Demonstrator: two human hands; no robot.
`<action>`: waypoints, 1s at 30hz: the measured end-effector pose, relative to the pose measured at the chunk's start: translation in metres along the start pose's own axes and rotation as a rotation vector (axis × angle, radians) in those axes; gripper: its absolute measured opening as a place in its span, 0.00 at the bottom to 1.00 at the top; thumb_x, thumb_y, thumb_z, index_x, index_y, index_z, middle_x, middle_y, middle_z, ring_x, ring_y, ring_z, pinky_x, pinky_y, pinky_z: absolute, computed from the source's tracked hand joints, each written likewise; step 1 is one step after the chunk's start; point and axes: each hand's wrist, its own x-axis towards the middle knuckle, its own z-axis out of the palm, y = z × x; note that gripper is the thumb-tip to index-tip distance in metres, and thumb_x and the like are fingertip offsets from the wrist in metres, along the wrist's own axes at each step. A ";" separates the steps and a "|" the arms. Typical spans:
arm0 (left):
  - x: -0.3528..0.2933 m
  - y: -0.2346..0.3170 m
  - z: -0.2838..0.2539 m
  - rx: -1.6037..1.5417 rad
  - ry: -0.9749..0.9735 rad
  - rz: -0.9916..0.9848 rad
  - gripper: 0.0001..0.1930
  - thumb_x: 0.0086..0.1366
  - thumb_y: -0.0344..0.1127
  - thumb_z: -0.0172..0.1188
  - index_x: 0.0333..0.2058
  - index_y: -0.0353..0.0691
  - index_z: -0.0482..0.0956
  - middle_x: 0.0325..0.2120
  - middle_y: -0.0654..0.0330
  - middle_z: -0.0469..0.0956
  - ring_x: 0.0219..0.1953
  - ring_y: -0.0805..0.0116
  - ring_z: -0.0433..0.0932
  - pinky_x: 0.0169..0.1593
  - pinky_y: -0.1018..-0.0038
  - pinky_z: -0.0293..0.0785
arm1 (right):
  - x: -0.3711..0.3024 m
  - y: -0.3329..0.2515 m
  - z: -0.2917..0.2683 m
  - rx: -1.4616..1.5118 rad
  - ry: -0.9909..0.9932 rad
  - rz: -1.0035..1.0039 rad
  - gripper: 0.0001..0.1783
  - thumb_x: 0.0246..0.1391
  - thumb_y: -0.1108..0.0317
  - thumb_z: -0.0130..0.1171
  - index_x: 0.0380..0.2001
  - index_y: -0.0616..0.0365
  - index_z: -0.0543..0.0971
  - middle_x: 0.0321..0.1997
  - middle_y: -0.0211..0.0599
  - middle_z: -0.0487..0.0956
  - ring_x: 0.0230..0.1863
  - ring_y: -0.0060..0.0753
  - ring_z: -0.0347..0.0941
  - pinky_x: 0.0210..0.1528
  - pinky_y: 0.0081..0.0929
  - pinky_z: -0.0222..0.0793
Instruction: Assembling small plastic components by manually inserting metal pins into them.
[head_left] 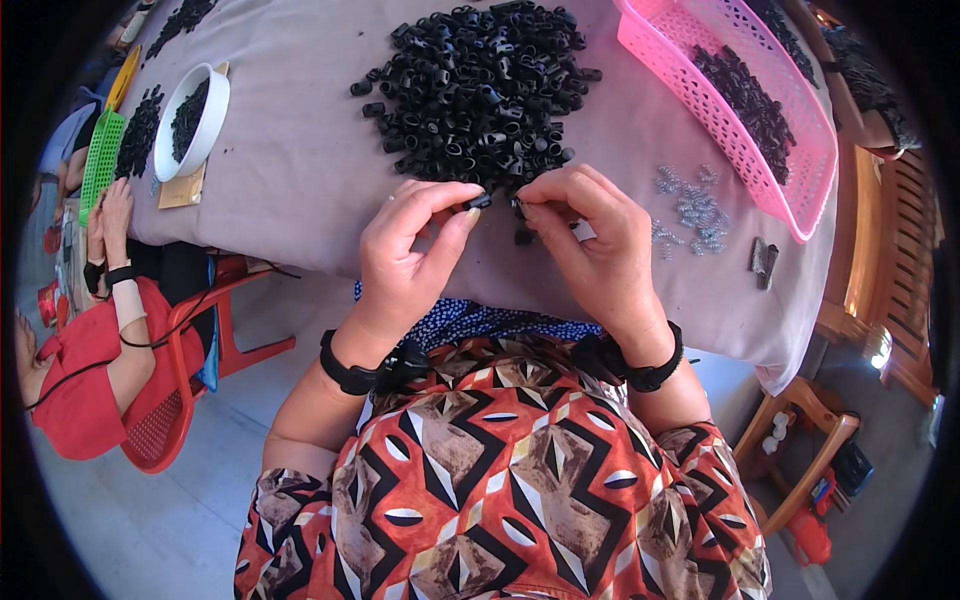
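Note:
My left hand (412,238) pinches a small black cord-lock piece (478,202) between thumb and fingertips. Close beside it, my right hand (592,225) is closed in a pinch too; a tiny dark bit shows at its fingertips, too small to name. Just beyond both hands lies a big heap of black plastic cord-lock pieces (485,85), short and tube-like with holes. A loose scatter of small metal springs (700,212) rests on the cloth to the right of my right hand.
A pink perforated basket (690,95) holding thin black pieces stands at the right. Two small dark grey pieces (763,262) lie near it. At left are a white bowl (218,110), a green basket (100,165) and a person's hands (112,215). A mauve cloth (290,150) covers the table.

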 end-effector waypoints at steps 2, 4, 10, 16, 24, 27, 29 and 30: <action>-0.008 0.002 0.000 -0.131 -0.018 -0.077 0.11 0.62 0.22 0.62 0.43 0.36 0.82 0.34 0.63 0.82 0.32 0.77 0.76 0.37 0.80 0.73 | -0.001 0.001 0.003 0.062 0.025 -0.011 0.06 0.53 0.80 0.62 0.35 0.61 0.81 0.33 0.38 0.79 0.31 0.34 0.79 0.34 0.26 0.75; -0.012 0.004 -0.001 -0.261 -0.034 -0.155 0.10 0.63 0.22 0.62 0.44 0.35 0.82 0.35 0.64 0.82 0.32 0.80 0.76 0.37 0.81 0.73 | -0.002 0.000 0.006 0.106 0.008 -0.008 0.06 0.53 0.79 0.62 0.35 0.61 0.81 0.32 0.37 0.79 0.31 0.33 0.79 0.33 0.26 0.75; -0.012 0.005 -0.001 -0.384 -0.137 -0.275 0.11 0.63 0.23 0.63 0.45 0.34 0.81 0.32 0.65 0.82 0.33 0.82 0.77 0.38 0.82 0.73 | -0.004 -0.005 0.010 0.122 -0.028 -0.017 0.05 0.52 0.79 0.62 0.34 0.61 0.80 0.32 0.37 0.80 0.32 0.33 0.79 0.33 0.26 0.75; -0.012 0.001 -0.002 -0.265 -0.171 -0.177 0.11 0.63 0.24 0.63 0.45 0.35 0.80 0.32 0.64 0.83 0.33 0.82 0.78 0.36 0.82 0.74 | -0.003 -0.010 0.010 0.035 -0.051 -0.043 0.05 0.52 0.79 0.62 0.34 0.61 0.80 0.32 0.37 0.80 0.32 0.33 0.79 0.33 0.26 0.75; -0.015 0.000 -0.003 -0.440 -0.117 -0.266 0.09 0.65 0.25 0.61 0.44 0.34 0.80 0.35 0.64 0.83 0.36 0.81 0.79 0.40 0.83 0.74 | -0.007 -0.018 0.010 0.029 -0.061 -0.049 0.05 0.52 0.80 0.62 0.34 0.62 0.81 0.32 0.37 0.80 0.31 0.30 0.79 0.33 0.25 0.75; -0.016 0.000 -0.004 -0.449 -0.126 -0.252 0.09 0.66 0.24 0.61 0.44 0.33 0.80 0.36 0.64 0.83 0.37 0.82 0.78 0.41 0.82 0.74 | -0.008 -0.019 0.011 0.041 -0.055 -0.029 0.05 0.53 0.80 0.62 0.34 0.62 0.81 0.32 0.37 0.80 0.31 0.29 0.79 0.33 0.24 0.74; -0.017 0.000 -0.005 -0.500 -0.117 -0.266 0.09 0.66 0.24 0.60 0.44 0.33 0.79 0.36 0.64 0.83 0.37 0.82 0.78 0.42 0.82 0.74 | -0.007 -0.021 0.011 0.078 -0.040 0.004 0.05 0.53 0.80 0.62 0.34 0.62 0.81 0.32 0.36 0.80 0.31 0.29 0.78 0.33 0.24 0.74; -0.017 0.000 -0.004 -0.547 -0.110 -0.280 0.09 0.66 0.24 0.60 0.44 0.33 0.79 0.37 0.64 0.83 0.38 0.82 0.78 0.42 0.82 0.74 | -0.007 -0.020 0.011 0.074 -0.042 0.002 0.05 0.53 0.80 0.62 0.34 0.62 0.81 0.32 0.36 0.80 0.31 0.29 0.78 0.33 0.24 0.74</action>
